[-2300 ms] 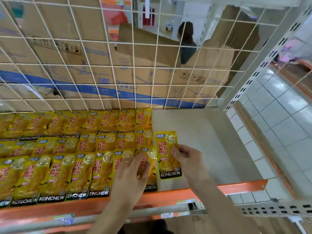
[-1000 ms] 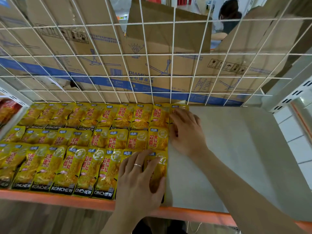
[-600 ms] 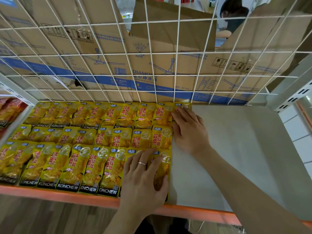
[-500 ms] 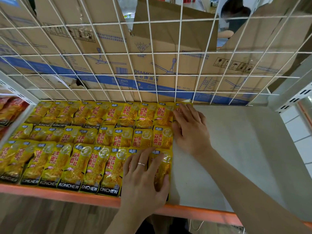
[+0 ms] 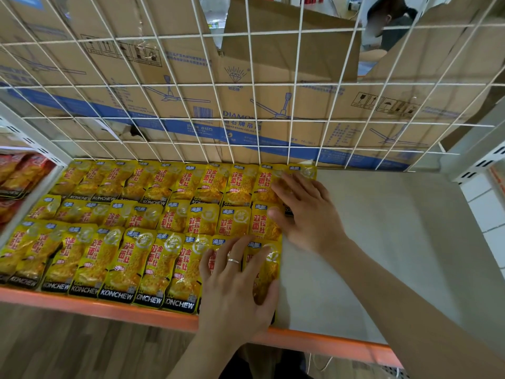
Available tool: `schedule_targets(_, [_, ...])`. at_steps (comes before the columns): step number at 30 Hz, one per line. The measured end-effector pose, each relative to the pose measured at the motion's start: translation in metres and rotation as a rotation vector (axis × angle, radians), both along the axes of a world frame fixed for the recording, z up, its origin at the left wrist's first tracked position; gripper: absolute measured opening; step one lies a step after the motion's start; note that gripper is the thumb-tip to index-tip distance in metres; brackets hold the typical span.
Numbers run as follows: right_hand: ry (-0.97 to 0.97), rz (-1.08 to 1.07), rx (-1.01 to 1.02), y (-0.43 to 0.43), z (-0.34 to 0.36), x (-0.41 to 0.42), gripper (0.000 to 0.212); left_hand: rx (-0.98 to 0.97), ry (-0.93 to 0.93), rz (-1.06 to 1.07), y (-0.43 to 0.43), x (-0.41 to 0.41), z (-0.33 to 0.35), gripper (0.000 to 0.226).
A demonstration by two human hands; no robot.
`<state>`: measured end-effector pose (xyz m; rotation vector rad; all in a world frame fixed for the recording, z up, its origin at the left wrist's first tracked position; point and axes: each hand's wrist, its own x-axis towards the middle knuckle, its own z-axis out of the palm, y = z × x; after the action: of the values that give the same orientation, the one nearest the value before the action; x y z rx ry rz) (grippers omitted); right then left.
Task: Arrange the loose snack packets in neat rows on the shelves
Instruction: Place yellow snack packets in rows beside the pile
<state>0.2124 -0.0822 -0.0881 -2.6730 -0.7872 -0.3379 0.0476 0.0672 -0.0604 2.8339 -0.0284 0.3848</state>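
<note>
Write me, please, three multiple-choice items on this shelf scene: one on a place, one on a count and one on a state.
1. Where does the right hand rest?
A. On the wire grid
B. On the orange front edge
C. At the right end of the back and middle rows of yellow packets

2. How many rows do the packets form?
A. Three
B. Two
C. Five

3. What state is the left hand in?
A. Clenched in a fist
B. Flat, spread over front-row packets
C. Lifting a packet clear

Answers:
1 C: its fingers lie on the last back-row packet, with the thumb at the middle row.
2 A: a back, a middle and a front row show.
3 B: its straight fingers press the rightmost front packets, and none is lifted.
</note>
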Motion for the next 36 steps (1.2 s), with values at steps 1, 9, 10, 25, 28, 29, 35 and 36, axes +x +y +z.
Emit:
schedule_targets(1, [0.003,0.006,-0.017,0.0,0.0,0.0,0.065,0.003,0.002,-0.002,0.0,0.0,0.0,0.045])
schedule_targets(9, [0.056,0.011,-0.046,0.0,0.005,0.0,0.068,0.001,-0.012,-0.003,0.0,0.001,0.001,0.044])
schedule_targets(10, [0.068,0.014,-0.031,0.0,0.006,0.0,0.069,-0.01,-0.027,-0.002,0.0,0.001,0.001,0.045])
schedule_targets(25, [0.04,0.205,0.158,0.067,0.144,-0.077,0.067,-0.07,-0.359,0.096,0.087,-0.033,0.107,0.052])
schedule_targets(28, [-0.043,0.292,0.205,0.111,0.19,-0.103,0.063,-0.013,-0.396,0.194,0.132,-0.053,0.161,0.059])
schedule_targets(29, [-0.068,0.311,0.219,0.126,0.203,-0.113,0.063,0.006,-0.405,0.228,0.146,-0.063,0.177,0.06])
schedule_targets(35, [-0.119,0.4,0.264,0.215,0.259,-0.188,0.065,0.019,-0.449,0.365,0.222,-0.143,0.238,0.065])
schedule_targets(36, [-0.133,0.424,0.254,0.229,0.265,-0.202,0.065,0.037,-0.458,0.376,0.233,-0.158,0.244,0.064])
